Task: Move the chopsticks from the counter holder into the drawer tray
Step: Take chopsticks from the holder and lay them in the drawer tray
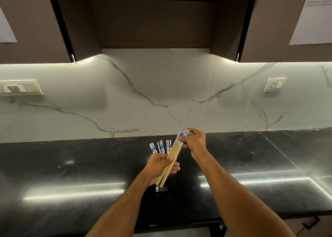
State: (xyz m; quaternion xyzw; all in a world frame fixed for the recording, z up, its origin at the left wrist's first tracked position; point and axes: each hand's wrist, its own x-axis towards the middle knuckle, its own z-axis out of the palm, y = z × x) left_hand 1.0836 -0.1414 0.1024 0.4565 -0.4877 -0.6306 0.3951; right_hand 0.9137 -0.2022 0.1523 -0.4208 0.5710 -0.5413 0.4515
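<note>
Over the black counter [71, 165] my left hand [161, 166] grips a bundle of several wooden chopsticks [169, 162] with blue-and-white patterned tops, slanting up to the right. My right hand [193, 140] is closed on the upper ends of these chopsticks, with a few patterned tips [183, 131] poking out above its fingers. Behind my left hand, several more chopsticks [160, 147] stand upright. The dark holder [162, 188] is almost entirely hidden under my left hand and wrist. No drawer tray is in view.
A white marble backsplash [161, 93] rises behind the counter, with a switch panel [19, 87] at left and a socket [274, 84] at right. Dark wall cabinets [156, 21] hang overhead. A drawer handle [311, 220] shows at the lower right.
</note>
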